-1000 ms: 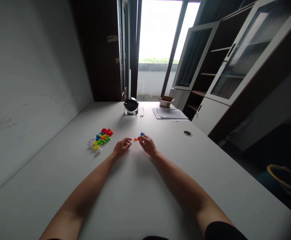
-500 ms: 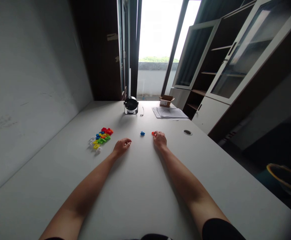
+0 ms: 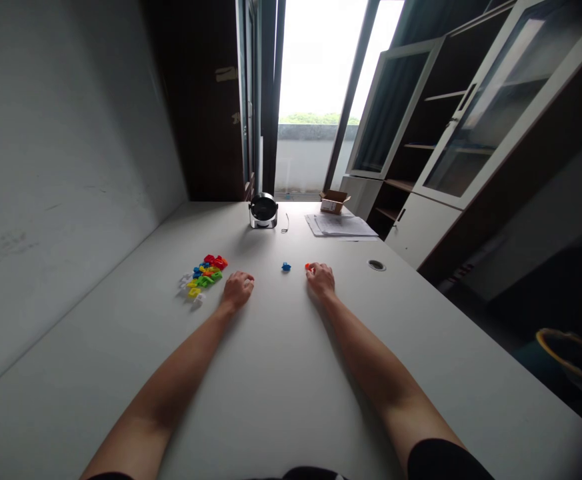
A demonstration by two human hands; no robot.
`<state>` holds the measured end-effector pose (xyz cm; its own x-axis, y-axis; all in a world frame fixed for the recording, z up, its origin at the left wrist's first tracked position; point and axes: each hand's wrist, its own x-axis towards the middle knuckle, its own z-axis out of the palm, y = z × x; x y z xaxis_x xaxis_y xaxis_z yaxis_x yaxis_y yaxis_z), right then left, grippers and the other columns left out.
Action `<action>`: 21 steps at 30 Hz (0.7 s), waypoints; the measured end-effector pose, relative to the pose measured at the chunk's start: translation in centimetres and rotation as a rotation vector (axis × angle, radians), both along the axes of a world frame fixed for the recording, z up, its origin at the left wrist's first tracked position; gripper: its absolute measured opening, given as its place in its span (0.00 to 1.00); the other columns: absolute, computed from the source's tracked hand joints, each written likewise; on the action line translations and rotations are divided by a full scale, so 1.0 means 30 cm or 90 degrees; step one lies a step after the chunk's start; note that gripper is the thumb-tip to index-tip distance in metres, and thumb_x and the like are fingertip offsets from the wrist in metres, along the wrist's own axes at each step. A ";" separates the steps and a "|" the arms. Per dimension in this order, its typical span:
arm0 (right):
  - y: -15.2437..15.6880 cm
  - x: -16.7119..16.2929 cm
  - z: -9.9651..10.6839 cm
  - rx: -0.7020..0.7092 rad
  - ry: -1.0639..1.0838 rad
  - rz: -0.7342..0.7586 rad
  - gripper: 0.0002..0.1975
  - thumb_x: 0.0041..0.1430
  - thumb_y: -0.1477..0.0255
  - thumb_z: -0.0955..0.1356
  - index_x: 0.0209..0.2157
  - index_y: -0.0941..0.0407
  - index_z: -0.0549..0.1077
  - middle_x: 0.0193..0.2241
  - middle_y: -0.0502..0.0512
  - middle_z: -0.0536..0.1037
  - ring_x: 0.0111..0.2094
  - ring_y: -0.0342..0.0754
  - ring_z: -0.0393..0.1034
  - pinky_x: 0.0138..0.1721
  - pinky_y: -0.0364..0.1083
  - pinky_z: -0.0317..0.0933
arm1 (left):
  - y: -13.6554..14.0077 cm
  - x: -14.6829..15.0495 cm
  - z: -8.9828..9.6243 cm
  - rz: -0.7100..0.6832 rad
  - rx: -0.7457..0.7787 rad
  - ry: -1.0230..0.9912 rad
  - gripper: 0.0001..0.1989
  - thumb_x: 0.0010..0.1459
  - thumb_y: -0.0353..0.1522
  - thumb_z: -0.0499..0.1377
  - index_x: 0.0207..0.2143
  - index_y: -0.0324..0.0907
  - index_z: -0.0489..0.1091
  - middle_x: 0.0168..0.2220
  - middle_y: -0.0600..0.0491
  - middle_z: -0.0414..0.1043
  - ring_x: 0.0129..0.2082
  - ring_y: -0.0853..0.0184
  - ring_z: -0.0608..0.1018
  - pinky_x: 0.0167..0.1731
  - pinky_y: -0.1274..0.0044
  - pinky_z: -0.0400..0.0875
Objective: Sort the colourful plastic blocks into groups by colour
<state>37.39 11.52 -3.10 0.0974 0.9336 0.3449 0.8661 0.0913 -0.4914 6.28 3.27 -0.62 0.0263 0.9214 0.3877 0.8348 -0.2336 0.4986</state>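
A pale grey, scuffed wall [image 3: 71,147] runs along the left side, meeting a smooth white counter [image 3: 271,400]. Beyond its far end stands a tall dark brown wooden cabinet [image 3: 198,133], beside a dark-framed glass window [image 3: 315,60]. Bright white daylight fills the panes, above a grey outdoor parapet wall [image 3: 303,157] and green treetops [image 3: 311,119]. At right, a white-and-brown shelved cabinet [image 3: 435,223] has glass-paned doors, one swung open; the lower right corner is dark.
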 end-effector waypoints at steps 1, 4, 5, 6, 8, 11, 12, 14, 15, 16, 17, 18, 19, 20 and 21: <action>0.001 0.000 -0.001 -0.001 0.002 0.000 0.12 0.64 0.69 0.65 0.45 0.53 0.78 0.42 0.60 0.76 0.47 0.55 0.64 0.49 0.49 0.57 | 0.001 -0.004 -0.003 0.024 0.010 0.011 0.09 0.61 0.32 0.57 0.39 0.43 0.78 0.47 0.46 0.76 0.49 0.57 0.74 0.54 0.67 0.67; 0.001 0.000 -0.002 0.000 0.005 -0.007 0.12 0.64 0.69 0.65 0.45 0.53 0.78 0.43 0.60 0.76 0.48 0.56 0.64 0.49 0.49 0.57 | 0.000 -0.017 -0.006 0.136 0.052 0.038 0.10 0.60 0.33 0.58 0.42 0.44 0.77 0.56 0.44 0.70 0.57 0.53 0.69 0.59 0.63 0.62; 0.000 0.000 -0.002 0.000 0.006 -0.009 0.12 0.64 0.69 0.65 0.45 0.53 0.77 0.43 0.60 0.76 0.48 0.56 0.64 0.50 0.49 0.57 | 0.000 -0.023 -0.006 0.175 0.064 0.043 0.11 0.60 0.33 0.59 0.44 0.44 0.76 0.59 0.44 0.68 0.59 0.52 0.67 0.61 0.61 0.60; -0.001 -0.001 -0.001 0.000 0.007 -0.012 0.12 0.64 0.69 0.65 0.45 0.53 0.77 0.43 0.61 0.76 0.48 0.56 0.65 0.50 0.49 0.56 | -0.001 -0.030 -0.006 0.206 0.070 0.045 0.12 0.60 0.33 0.59 0.45 0.43 0.75 0.61 0.43 0.65 0.61 0.50 0.65 0.62 0.60 0.57; -0.004 -0.001 0.001 -0.001 0.007 -0.019 0.12 0.64 0.69 0.65 0.45 0.53 0.77 0.44 0.61 0.76 0.48 0.55 0.65 0.51 0.49 0.56 | 0.000 -0.046 -0.009 0.241 0.054 0.048 0.13 0.59 0.33 0.59 0.47 0.43 0.74 0.63 0.42 0.63 0.64 0.49 0.62 0.64 0.57 0.53; -0.007 -0.002 0.006 -0.007 0.006 -0.025 0.12 0.64 0.68 0.65 0.45 0.53 0.77 0.45 0.60 0.77 0.48 0.55 0.66 0.51 0.49 0.57 | 0.002 -0.061 -0.018 0.235 0.005 0.070 0.12 0.58 0.33 0.60 0.44 0.42 0.75 0.63 0.40 0.64 0.64 0.48 0.61 0.65 0.56 0.49; -0.008 -0.002 0.008 -0.012 0.007 -0.025 0.12 0.64 0.68 0.65 0.45 0.53 0.77 0.45 0.60 0.78 0.48 0.55 0.66 0.51 0.49 0.57 | 0.002 -0.060 -0.021 0.222 -0.002 0.081 0.11 0.58 0.33 0.60 0.44 0.42 0.75 0.62 0.40 0.64 0.64 0.48 0.62 0.66 0.55 0.48; -0.008 -0.003 0.013 -0.026 0.012 -0.024 0.12 0.64 0.69 0.65 0.46 0.53 0.77 0.45 0.58 0.79 0.48 0.55 0.67 0.50 0.49 0.57 | 0.001 -0.050 -0.025 0.181 0.006 0.100 0.11 0.58 0.32 0.60 0.44 0.42 0.75 0.61 0.40 0.65 0.64 0.49 0.63 0.66 0.55 0.46; -0.009 -0.004 0.015 -0.033 0.013 -0.024 0.12 0.64 0.68 0.65 0.46 0.52 0.77 0.44 0.57 0.79 0.48 0.54 0.67 0.50 0.49 0.57 | 0.000 -0.042 -0.025 0.151 0.012 0.103 0.11 0.59 0.32 0.60 0.44 0.42 0.75 0.61 0.40 0.66 0.63 0.49 0.64 0.67 0.56 0.47; -0.009 -0.005 0.017 -0.039 0.014 -0.025 0.12 0.65 0.68 0.65 0.47 0.52 0.77 0.44 0.57 0.80 0.49 0.54 0.67 0.50 0.49 0.57 | -0.001 -0.034 -0.024 0.116 0.014 0.100 0.12 0.59 0.32 0.59 0.45 0.42 0.75 0.61 0.40 0.66 0.63 0.50 0.65 0.67 0.58 0.49; -0.010 -0.007 0.019 -0.046 0.014 -0.026 0.13 0.65 0.68 0.65 0.47 0.51 0.77 0.45 0.56 0.80 0.49 0.54 0.68 0.50 0.49 0.56 | -0.002 -0.025 -0.022 0.078 0.012 0.093 0.12 0.59 0.31 0.59 0.46 0.42 0.75 0.61 0.41 0.66 0.62 0.51 0.66 0.66 0.59 0.52; -0.011 -0.008 0.021 -0.052 0.012 -0.028 0.13 0.65 0.68 0.65 0.48 0.51 0.77 0.45 0.56 0.80 0.49 0.54 0.68 0.51 0.49 0.56 | -0.003 -0.018 -0.020 0.041 0.009 0.081 0.13 0.59 0.31 0.59 0.47 0.42 0.74 0.61 0.42 0.66 0.62 0.52 0.67 0.65 0.61 0.55; -0.012 -0.010 0.023 -0.058 0.010 -0.029 0.13 0.66 0.68 0.65 0.49 0.51 0.77 0.46 0.56 0.80 0.50 0.54 0.68 0.51 0.49 0.56 | -0.004 -0.012 -0.018 0.010 0.008 0.067 0.14 0.59 0.32 0.59 0.48 0.43 0.74 0.62 0.43 0.65 0.62 0.53 0.68 0.64 0.63 0.59; -0.013 -0.011 0.025 -0.062 0.008 -0.029 0.14 0.66 0.68 0.64 0.49 0.51 0.77 0.47 0.56 0.80 0.51 0.55 0.68 0.51 0.50 0.56 | -0.004 -0.009 -0.016 -0.011 0.010 0.051 0.15 0.59 0.32 0.59 0.49 0.43 0.73 0.62 0.44 0.64 0.61 0.53 0.68 0.63 0.64 0.61; -0.015 -0.013 0.027 -0.066 0.006 -0.029 0.14 0.67 0.68 0.64 0.50 0.51 0.76 0.47 0.56 0.80 0.51 0.55 0.68 0.51 0.50 0.56 | -0.004 -0.007 -0.015 -0.020 0.017 0.036 0.16 0.59 0.32 0.60 0.50 0.44 0.73 0.63 0.45 0.64 0.61 0.54 0.68 0.62 0.64 0.63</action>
